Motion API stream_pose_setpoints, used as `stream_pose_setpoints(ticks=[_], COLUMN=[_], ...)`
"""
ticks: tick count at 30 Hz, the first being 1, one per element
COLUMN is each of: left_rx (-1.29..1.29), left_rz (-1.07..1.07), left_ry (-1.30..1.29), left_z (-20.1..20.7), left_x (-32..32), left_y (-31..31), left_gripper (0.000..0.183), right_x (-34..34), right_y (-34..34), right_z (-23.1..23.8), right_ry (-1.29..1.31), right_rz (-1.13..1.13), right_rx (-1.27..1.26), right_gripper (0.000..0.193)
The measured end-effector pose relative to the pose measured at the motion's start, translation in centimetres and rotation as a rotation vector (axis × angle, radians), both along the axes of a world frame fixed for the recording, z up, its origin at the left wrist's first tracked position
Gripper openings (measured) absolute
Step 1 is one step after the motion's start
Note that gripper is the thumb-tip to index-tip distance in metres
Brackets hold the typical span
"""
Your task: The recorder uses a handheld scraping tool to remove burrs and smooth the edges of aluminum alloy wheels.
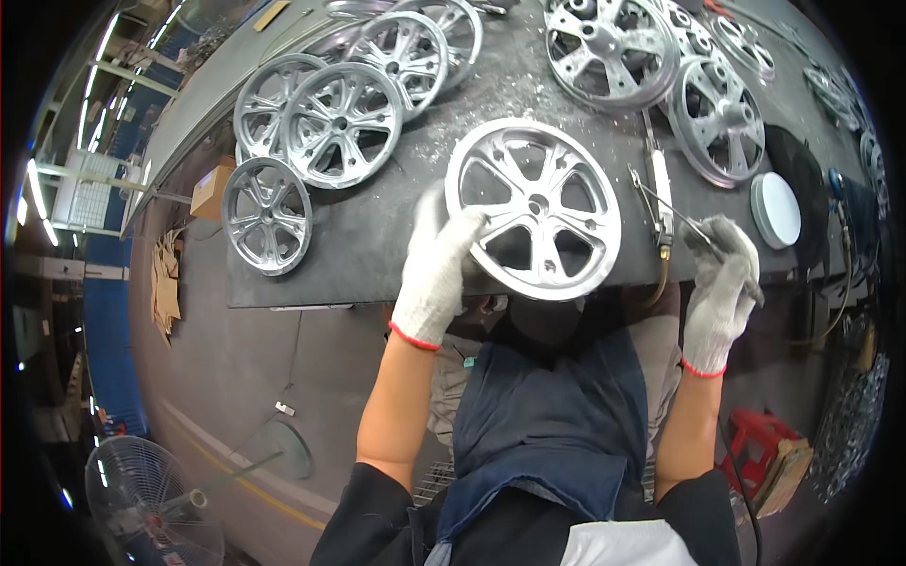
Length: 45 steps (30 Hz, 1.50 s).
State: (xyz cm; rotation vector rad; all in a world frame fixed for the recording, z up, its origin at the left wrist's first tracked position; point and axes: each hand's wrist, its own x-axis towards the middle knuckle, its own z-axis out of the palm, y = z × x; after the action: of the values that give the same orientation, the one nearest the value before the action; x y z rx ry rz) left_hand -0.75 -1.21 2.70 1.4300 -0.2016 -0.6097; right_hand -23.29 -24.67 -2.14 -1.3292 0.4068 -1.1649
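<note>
A silvery cast metal wheel [495, 269] with several spokes is tilted up at the table's near edge. My left hand [436, 259], in a white knitted glove with a red cuff, grips its left rim, thumb over the front. My right hand [722, 269], gloved the same way, is closed around a thin metal hand tool [672, 209]. The tool's slim shaft points up and left, apart from the wheel; its exact kind is unclear. Between wheel and right hand lies a white and metal air tool [661, 179] with a brass fitting and hose.
Several similar wheels [342, 127] stand stacked at the table's far left, with one smaller-looking wheel [268, 217] nearer. More wheels [612, 47] fill the far right. A white round lid [776, 210] rests right of my right hand. A fan [154, 509] stands lower left, a red stool [763, 448] lower right.
</note>
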Motion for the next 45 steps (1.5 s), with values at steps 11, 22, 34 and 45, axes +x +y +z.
stream_pose_setpoints(ticks=[11, 22, 34, 45], left_rx=[-0.146, -0.179, -0.276, -0.270], left_rz=[0.042, 0.067, 0.116, 0.157], left_ry=[-0.054, -0.022, 0.020, -0.029], left_z=[-4.8, -4.8, -5.5, -5.2], left_x=[-2.0, -2.2, -2.5, -3.2], left_y=[1.4, 1.2, 0.7, 0.0], left_gripper=[0.043, 0.043, 0.042, 0.041], right_x=[4.2, 7.2, 8.1, 1.8], right_y=[1.5, 2.2, 0.8, 3.9], right_z=[4.1, 6.8, 8.3, 4.2], right_ry=[0.211, 0.382, 0.421, 0.474], right_rz=[0.128, 0.137, 0.209, 0.121], right_rx=[-0.572, -0.793, -0.706, -0.588], right_gripper=[0.029, 0.026, 0.024, 0.025])
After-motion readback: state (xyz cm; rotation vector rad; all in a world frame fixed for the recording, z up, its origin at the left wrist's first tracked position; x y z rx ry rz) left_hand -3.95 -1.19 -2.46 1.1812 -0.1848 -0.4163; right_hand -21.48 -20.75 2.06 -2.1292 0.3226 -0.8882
